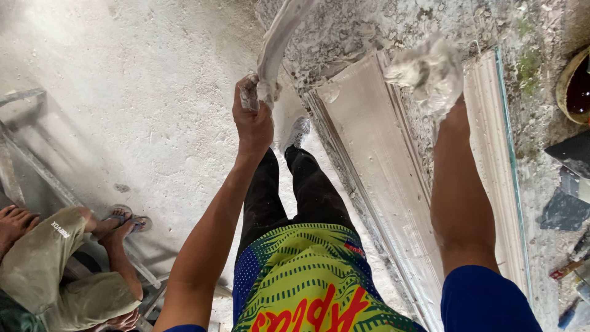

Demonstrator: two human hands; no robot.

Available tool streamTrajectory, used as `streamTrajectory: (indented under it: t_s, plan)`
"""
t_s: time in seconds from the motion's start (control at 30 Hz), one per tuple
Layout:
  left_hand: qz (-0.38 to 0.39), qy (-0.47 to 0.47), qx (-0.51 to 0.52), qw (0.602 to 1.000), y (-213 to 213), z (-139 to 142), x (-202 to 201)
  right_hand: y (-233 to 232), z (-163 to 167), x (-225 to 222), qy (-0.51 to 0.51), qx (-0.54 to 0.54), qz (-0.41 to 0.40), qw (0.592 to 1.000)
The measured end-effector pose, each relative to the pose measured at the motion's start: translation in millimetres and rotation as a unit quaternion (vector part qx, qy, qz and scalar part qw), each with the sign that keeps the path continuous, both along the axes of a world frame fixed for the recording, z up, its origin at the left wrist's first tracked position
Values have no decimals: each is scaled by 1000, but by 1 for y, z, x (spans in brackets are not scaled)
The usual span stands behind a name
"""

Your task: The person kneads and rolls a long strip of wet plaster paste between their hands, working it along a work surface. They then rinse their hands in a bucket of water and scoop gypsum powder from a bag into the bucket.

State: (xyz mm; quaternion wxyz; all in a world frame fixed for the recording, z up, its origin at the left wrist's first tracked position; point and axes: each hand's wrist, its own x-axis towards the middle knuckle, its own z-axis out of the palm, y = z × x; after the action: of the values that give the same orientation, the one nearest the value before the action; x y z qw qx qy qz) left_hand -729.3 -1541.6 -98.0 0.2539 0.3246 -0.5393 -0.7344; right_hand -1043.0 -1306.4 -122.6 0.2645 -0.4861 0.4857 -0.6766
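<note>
My left hand (252,114) grips the plaster strip (279,37), running up and away; right hand (433,74) clutches a wet wad (424,69) (fingers hidden) above the mould (375,178).

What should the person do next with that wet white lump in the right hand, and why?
Probably press the wet lump down onto the long white moulding below. The right hand holds it just above that moulding, while the left hand grips the curved strip clear of it.
</note>
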Motion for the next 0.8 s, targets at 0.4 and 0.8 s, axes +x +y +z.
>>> streamTrajectory:
  t_s: [0.4, 0.8]
  plan:
    - [-20, -21, -18, 999, 12, -29, -5, -58, -121, -20, -156, -182, -25, 971]
    - [-65, -82, -94, 990, 26, -46, -15, 34, 15, 101, 72, 213, -172, 959]
